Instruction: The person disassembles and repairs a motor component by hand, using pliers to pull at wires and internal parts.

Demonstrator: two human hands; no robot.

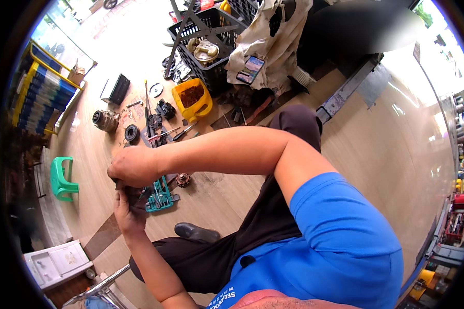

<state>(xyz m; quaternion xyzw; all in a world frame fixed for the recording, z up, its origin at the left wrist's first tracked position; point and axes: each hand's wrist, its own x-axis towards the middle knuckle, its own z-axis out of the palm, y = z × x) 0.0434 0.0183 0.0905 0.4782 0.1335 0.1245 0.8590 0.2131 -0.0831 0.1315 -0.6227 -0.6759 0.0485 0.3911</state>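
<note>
My right arm reaches across to the left, and my right hand [136, 167] is closed in a fist, its grip hidden from view. Just below it, my left hand [129, 215] has its fingers raised and curled against a small dark thing [134, 193]. What that thing is, I cannot make out. Close beside both hands, on the floor, lies an open teal tool case [159, 200] with pieces in it. A round reddish-brown part [183, 179] sits right of the case. Beyond my right forearm lie a screwdriver [184, 132] and a black ring-shaped part [132, 134].
A yellow cut-open jug [192, 100] holds brown bits. Behind it stands a black crate [211, 31] with parts; a phone [250, 70] rests on a stained cloth. A metal motor-like part [105, 121], a black box [115, 89] and a green stool [63, 178] stand left.
</note>
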